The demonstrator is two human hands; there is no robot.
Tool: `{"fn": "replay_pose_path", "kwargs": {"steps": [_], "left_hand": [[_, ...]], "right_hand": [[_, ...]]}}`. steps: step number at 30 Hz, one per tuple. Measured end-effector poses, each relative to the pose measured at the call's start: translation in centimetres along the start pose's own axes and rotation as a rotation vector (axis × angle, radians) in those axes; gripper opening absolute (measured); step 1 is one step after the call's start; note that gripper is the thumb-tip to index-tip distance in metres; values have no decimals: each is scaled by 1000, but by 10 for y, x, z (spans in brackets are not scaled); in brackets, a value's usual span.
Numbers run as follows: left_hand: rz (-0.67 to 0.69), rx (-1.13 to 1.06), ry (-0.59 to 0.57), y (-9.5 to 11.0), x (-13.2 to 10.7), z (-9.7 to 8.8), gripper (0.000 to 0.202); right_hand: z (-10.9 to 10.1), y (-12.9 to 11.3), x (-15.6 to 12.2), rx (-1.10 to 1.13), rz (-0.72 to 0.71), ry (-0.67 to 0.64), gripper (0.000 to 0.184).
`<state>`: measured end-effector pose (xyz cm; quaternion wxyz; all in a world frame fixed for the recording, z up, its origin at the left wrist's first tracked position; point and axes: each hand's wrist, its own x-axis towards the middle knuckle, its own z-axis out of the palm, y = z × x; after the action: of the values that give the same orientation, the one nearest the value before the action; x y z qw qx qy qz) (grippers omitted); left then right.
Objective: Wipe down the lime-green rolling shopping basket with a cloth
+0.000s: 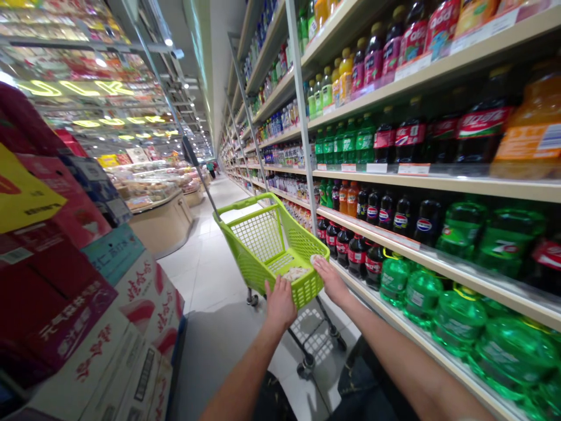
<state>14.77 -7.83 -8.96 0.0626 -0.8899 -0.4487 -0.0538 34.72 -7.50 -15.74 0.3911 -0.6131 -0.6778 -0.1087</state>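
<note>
A lime-green plastic shopping cart stands on the floor in front of me, its grey frame and wheels showing below the basket. My left hand grips the near edge of the basket, fingers curled over the rim. At the near right corner, my right hand presses a small whitish wad against the rim; I cannot tell exactly what the wad is. Inside the basket, close to the left fingers, lies a pale, crumpled-looking item. The cart's long handle side faces away.
Shelves of soft drink bottles run along the right, with large green bottles at the bottom. Stacked drink cartons crowd the left. Beyond them stands a rounded display counter. The tiled aisle stretches ahead, a distant person in it.
</note>
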Motion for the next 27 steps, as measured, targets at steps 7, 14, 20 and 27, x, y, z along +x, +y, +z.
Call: {"fn": "replay_pose_path", "kwargs": {"steps": [7,14,20,27], "left_hand": [[186,-68,-84,24,12,-2,75],[-69,86,-33,-48,28,-12,73],[-112,135,-16,-81,19,-16,73],[1,77,-19,-81,8,-23,74]], "right_hand": [[-31,-15,20,27,59,-117,44],[-58,-20,7,91,-29,-178,41],[-43,-8,-1,38,126,-22,48],[-1,-46,11,24,-5,64,61]]}}
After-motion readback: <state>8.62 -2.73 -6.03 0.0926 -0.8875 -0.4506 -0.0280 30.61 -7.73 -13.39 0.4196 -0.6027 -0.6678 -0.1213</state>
